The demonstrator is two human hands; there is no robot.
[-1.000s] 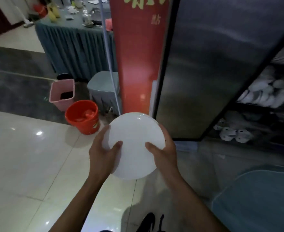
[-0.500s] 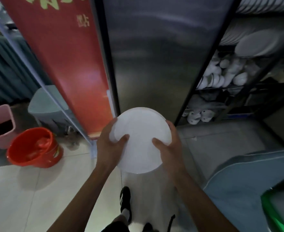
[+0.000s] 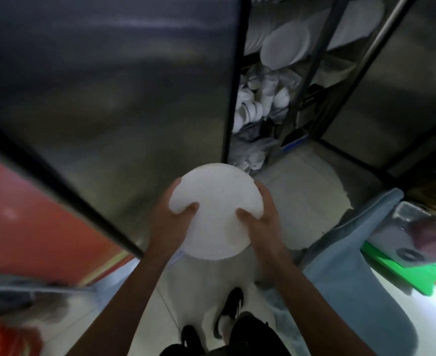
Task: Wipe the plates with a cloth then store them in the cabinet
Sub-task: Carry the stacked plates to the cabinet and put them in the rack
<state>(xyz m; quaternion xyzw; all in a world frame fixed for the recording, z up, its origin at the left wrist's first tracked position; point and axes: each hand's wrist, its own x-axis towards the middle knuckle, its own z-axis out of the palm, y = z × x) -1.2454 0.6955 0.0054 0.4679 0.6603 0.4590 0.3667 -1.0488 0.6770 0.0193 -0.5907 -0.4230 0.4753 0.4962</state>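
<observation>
Between both hands sits the white plate (image 3: 215,210) — left hand (image 3: 170,222) and right hand (image 3: 261,222) fingers grasping its rims.

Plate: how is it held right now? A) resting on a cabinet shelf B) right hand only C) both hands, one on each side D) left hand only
C: the left hand and right hand each grip a side of the plate, thumbs on top, short of the open cabinet.
</observation>
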